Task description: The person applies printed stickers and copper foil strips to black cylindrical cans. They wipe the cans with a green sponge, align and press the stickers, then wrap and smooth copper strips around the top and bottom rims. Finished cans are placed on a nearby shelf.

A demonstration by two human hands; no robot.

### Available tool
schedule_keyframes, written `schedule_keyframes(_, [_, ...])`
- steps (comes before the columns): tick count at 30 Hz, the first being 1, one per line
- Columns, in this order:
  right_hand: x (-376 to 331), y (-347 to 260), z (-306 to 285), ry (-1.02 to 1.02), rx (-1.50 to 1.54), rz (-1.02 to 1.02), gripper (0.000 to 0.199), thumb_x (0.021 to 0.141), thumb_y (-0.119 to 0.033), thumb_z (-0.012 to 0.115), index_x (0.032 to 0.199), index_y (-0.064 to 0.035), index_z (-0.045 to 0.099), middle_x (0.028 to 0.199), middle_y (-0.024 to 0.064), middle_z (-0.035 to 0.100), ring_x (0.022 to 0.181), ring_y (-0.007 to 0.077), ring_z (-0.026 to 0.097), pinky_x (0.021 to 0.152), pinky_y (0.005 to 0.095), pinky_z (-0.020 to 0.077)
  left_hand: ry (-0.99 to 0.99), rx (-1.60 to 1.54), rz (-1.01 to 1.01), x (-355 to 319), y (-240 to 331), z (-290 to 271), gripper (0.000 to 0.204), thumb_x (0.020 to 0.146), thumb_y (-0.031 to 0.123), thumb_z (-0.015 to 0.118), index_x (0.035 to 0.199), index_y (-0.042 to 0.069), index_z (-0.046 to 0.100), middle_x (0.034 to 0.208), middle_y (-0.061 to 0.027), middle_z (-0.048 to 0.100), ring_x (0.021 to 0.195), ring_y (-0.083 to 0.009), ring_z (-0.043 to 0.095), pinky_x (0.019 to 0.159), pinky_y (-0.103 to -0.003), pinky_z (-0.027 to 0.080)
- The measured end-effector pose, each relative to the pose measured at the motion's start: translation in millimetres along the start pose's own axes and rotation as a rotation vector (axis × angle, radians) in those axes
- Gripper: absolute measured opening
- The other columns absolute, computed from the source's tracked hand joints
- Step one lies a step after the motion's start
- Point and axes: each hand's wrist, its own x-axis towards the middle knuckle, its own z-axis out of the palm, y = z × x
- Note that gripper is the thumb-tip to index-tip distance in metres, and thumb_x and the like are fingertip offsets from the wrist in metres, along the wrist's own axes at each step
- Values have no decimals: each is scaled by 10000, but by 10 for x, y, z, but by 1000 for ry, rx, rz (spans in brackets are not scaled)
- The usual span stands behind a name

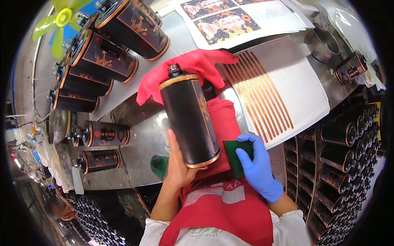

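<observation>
My bare left hand (179,171) is closed around the lower part of a black cylindrical bottle (184,123) with copper-coloured bands at both ends. The bottle leans, its short neck pointing away from me, and a patterned panel shows along its right side. In a blue glove, my right hand (262,174) pinches a flat green plastic scraper (234,159) between thumb and fingers, just right of the bottle's base. Behind the bottle's top lies a crumpled red cloth (197,61). Another red cloth (223,119) is spread under and beside the bottle.
Several similar labelled bottles (104,57) stand at left, with two more on the near left. Strips of copper tape (258,94) lie on white sheets at right. Beyond are printed label sheets (227,24), a metal pot (322,45) and a green fan (63,18). Racked bottles (336,156) fill the lower right.
</observation>
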Motion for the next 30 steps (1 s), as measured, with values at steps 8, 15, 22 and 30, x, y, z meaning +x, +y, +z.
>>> schedule_keyframes(8, [886, -377, -310, -56, 361, 205, 120, 874, -157, 582, 900, -40, 577, 866, 3, 559, 781, 53, 489, 689, 202, 402, -20, -47, 247, 8, -156, -93, 1067, 795, 242, 695, 1426, 47, -144, 1382, -226, 343, 1220, -329, 435, 999, -469, 351])
schedule_keyframes(15, [2283, -1321, 313, -601, -606, -198, 322, 804, -298, 590, 945, -18, 666, 777, 130, 658, 705, 171, 612, 692, 303, 472, 187, 367, 300, 1, -86, -136, 1098, 663, 207, 822, 1362, -141, 49, 1203, -318, 497, 1004, -416, 584, 822, -460, 475])
schedule_keyframes(22, [2332, -1657, 473, -844, -801, -160, 286, 797, -248, 638, 916, 11, 665, 702, 45, 657, 658, 79, 579, 656, 252, 469, 315, 300, 447, -57, -136, -210, 916, 658, 210, 767, 1360, -81, 257, 1341, -351, 300, 1223, -493, 342, 1023, -556, 249])
schedule_keyframes(30, [1649, -2325, 771, -712, -547, -156, 118, 717, -81, 698, 713, 16, 631, 620, 24, 609, 556, 60, 567, 518, 198, 434, 651, 516, 538, -376, -174, -681, 747, 726, 208, 692, 1347, -21, 345, 1202, -309, 480, 1148, -430, 466, 1013, -586, 258])
